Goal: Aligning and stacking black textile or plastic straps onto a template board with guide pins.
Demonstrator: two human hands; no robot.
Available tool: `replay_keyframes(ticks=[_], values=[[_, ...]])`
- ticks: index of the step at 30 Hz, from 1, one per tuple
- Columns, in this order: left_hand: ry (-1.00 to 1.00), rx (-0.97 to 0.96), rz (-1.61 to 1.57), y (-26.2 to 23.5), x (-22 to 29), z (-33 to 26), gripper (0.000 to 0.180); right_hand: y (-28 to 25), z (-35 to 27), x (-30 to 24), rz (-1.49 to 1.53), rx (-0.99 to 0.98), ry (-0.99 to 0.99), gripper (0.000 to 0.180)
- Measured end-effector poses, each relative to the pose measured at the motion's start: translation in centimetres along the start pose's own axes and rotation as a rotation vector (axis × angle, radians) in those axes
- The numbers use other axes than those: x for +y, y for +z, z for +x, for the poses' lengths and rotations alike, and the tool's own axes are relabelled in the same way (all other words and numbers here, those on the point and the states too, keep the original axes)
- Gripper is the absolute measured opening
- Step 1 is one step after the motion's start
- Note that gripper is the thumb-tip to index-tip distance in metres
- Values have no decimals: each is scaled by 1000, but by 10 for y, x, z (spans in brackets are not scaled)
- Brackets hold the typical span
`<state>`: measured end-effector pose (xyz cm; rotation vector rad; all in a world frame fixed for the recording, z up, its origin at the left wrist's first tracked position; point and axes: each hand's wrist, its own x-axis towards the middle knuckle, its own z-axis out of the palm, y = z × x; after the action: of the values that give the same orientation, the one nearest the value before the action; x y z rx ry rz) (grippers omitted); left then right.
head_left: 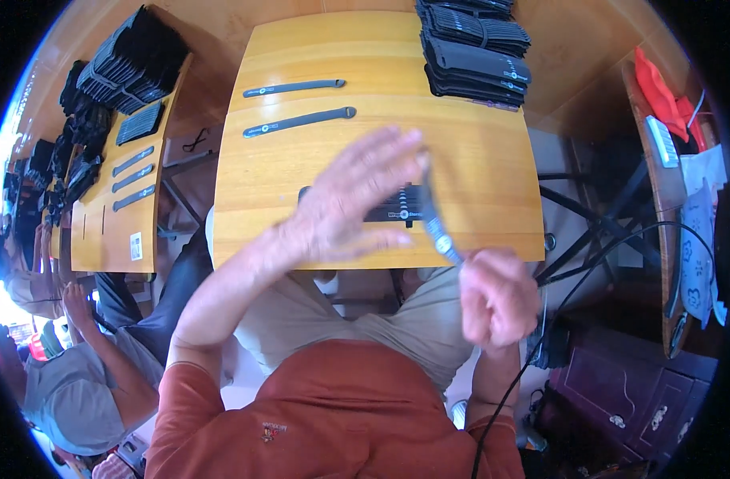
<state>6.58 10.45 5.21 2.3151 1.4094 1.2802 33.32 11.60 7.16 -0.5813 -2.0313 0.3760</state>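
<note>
A small workshop for handling straps, by the look of it.
A grey strap (438,230) was being worked by hand over a wooden worktop (480,148), where stacked dark straps (476,68) stood at the far right. At a second worktop (119,254) on the left, a co-worker (85,391) sat near more bundled straps (129,64); a dark purple cabinet (612,371) with ornate handles lent a domestic note.

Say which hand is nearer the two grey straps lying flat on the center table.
Left. The left hand is nearer, below and right of the two grey straps in the picture; the right hand is lower and farther right.
</note>
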Motion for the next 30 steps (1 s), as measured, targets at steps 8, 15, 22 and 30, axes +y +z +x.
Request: replay_keyframes(ticks=[8, 15, 22, 30], values=[[-368, -312, -459, -36, 29, -46, 39, 2, -4, 11, 41, 21, 38, 24], [-806, -190, -635, -40, 9, -99, 24, 28, -24, 34, 169, -49, 301, 14], [-953, 21, -544, -27, 0, -120, 15, 55, -41, 44, 318, -121, 548, 14], [-1070, 74, -471, -28, -12, -124, 16, 76, -54, 60, 331, -95, 703, 15]])
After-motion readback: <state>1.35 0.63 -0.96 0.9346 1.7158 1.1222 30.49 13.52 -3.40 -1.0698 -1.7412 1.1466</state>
